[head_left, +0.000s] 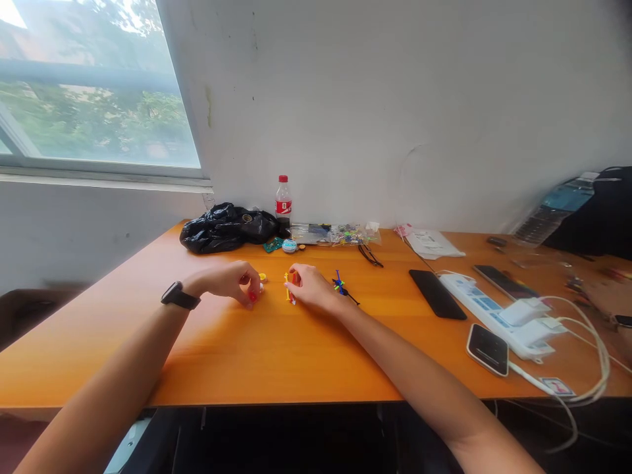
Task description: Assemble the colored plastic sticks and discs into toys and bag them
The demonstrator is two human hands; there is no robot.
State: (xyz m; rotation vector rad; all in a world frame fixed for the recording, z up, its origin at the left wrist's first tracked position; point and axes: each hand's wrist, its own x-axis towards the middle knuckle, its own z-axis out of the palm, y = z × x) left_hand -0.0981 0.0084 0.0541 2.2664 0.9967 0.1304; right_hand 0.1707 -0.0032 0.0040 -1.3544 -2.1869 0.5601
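My left hand (230, 282), with a black watch on its wrist, is closed in a pinch over the table. A small round red piece (253, 297) shows at its fingertips. Just beyond those fingers lies a yellow round piece (263, 278), with a bit of white beside it. My right hand (313, 287) is curled with its fingertips at a slim yellow plastic piece (287, 288). Red and white parts show there too, partly hidden by the fingers. To the right of that hand sits a small blue, green and black plastic figure (340, 284).
Along the wall are a black plastic bag (224, 227), a cola bottle (283, 204) and clear bags of small parts (345, 235). A dark phone (437, 294), a white power strip (486, 309) with cables and a white-edged phone (487, 349) lie on the right. Another person's hand (619, 336) is at far right.
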